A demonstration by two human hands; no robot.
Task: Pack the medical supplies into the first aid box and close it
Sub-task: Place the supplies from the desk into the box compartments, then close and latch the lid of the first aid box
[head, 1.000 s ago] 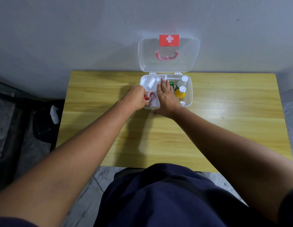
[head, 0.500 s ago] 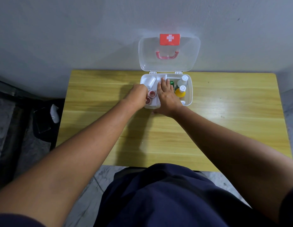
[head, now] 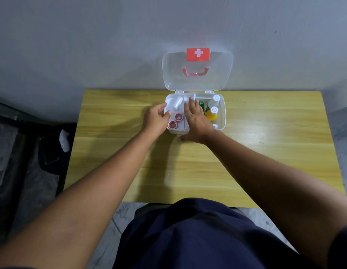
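Clear glossy plastic box lid (head: 198,82), smooth semi-gloss wood tabletop (head: 265,144), matt wall (head: 91,45)

First aid box (head: 223,121): white, open, at worktop far edge, middle. Clear lid (head: 198,82) upright, red cross label, pink handle. Left tray: two red-capped jars (head: 175,121), white tube (head: 177,103). Right side: yellow bottle (head: 212,114), white bottle (head: 213,101), green item (head: 201,104).

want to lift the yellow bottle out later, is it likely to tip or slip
The yellow bottle looks small and light, probably plastic. Its smooth rounded body may be slippery, so grip near the white cap. It seems wedged beside the white bottle in the first aid box, so tipping looks unlikely there.
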